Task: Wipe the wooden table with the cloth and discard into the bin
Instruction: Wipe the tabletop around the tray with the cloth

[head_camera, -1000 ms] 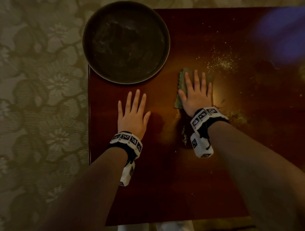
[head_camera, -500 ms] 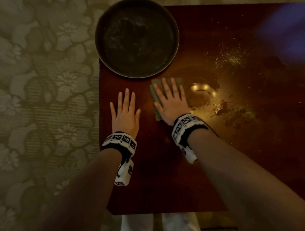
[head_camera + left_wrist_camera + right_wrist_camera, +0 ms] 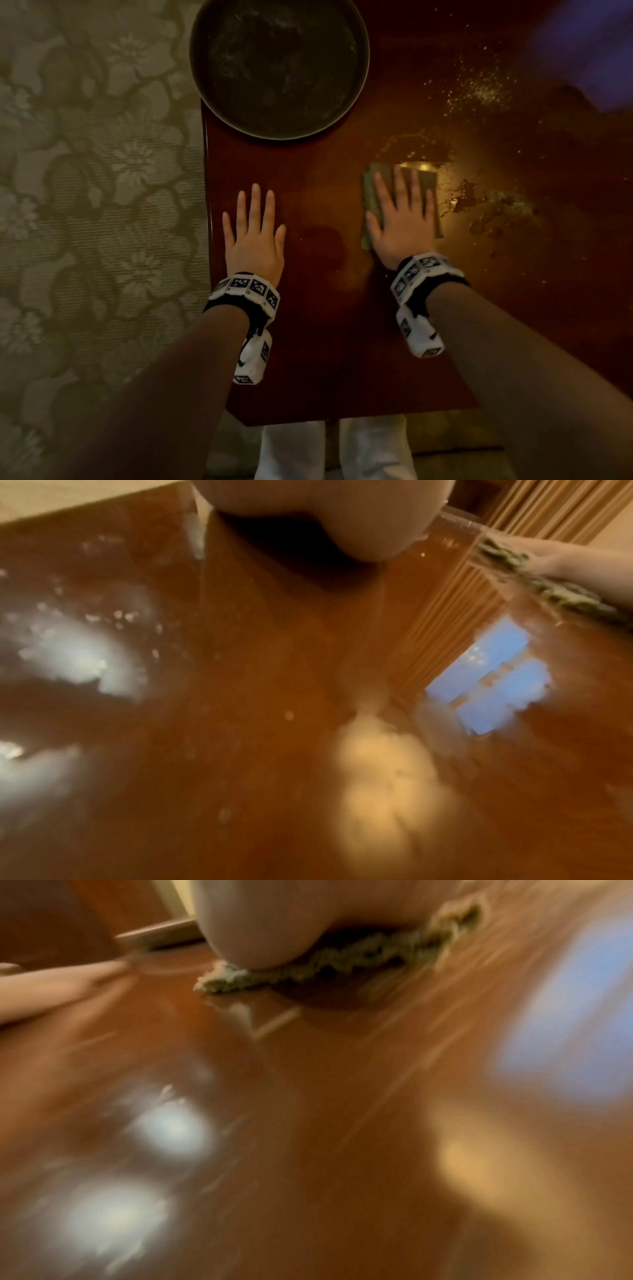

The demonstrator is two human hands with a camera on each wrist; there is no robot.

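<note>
On the table (image 3: 342, 342), flat right hand (image 3: 400, 219) presses the cloth (image 3: 371, 202)

Both forearms reach forward, each wrist wearing a marker band. The left hand (image 3: 253, 236) and right hand (image 3: 402, 219) lie flat, palms down, fingers straight.

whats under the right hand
The green cloth lies flat under the right hand, pressed on the wooden table. Any crumbs beneath the cloth are covered.
</note>
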